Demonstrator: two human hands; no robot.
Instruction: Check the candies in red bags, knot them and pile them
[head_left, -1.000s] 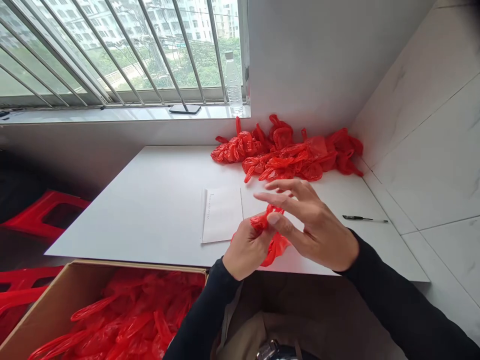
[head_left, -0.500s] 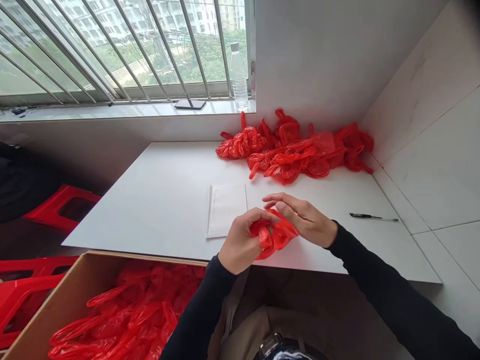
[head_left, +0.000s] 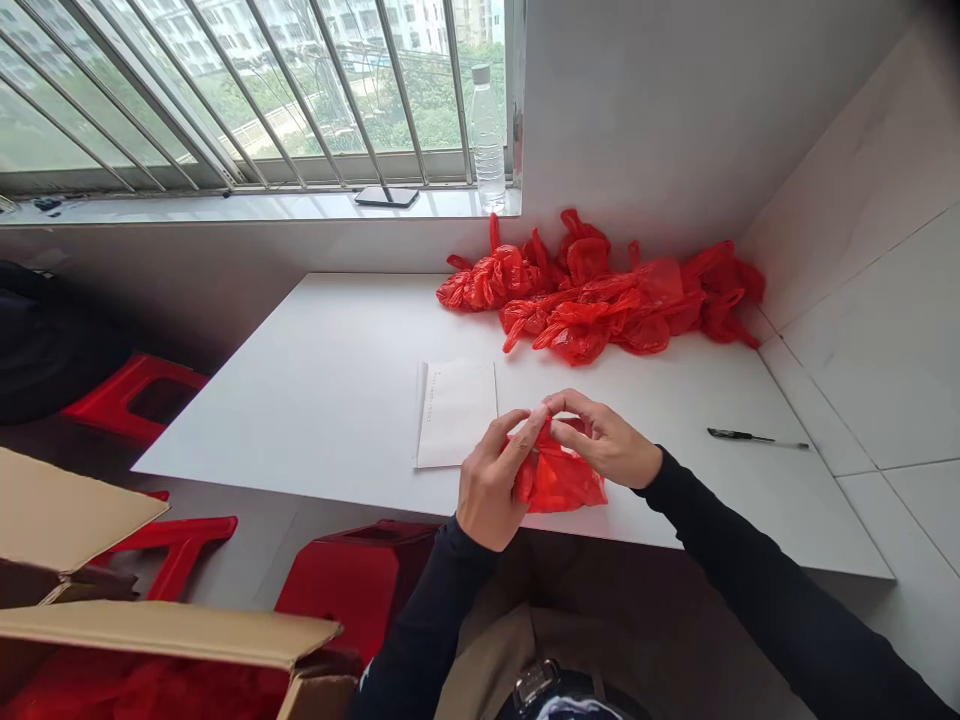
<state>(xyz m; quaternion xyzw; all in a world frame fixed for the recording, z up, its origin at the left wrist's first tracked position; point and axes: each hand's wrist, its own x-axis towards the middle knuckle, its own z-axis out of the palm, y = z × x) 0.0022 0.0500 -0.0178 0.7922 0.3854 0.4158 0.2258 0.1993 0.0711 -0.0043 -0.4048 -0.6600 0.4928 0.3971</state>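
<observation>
Both of my hands are at a red plastic bag (head_left: 562,480) over the table's front edge. My left hand (head_left: 491,480) is closed on the bag's left side, its fingers pointing up to the top. With thumb and fingers, my right hand (head_left: 604,440) pinches the upper right part of the same bag. The fingertips of the two hands nearly meet at the bag's top. Below them the bag hangs spread out; what it may contain cannot be made out. Just left of my hands lies a white notebook (head_left: 457,415) on the white table (head_left: 300,400).
Bunched red plastic bags (head_left: 600,300) lie along the wall at the back. A black pen (head_left: 757,437) is at the right. On the windowsill are a water bottle (head_left: 488,140) and a phone (head_left: 386,197). An open cardboard box (head_left: 172,635) and a red stool (head_left: 337,580) stand at lower left.
My right hand has come down and now grips the bag, which has gone from crumpled to spread and hanging. The cardboard box has shifted left and away, uncovering a red stool.
</observation>
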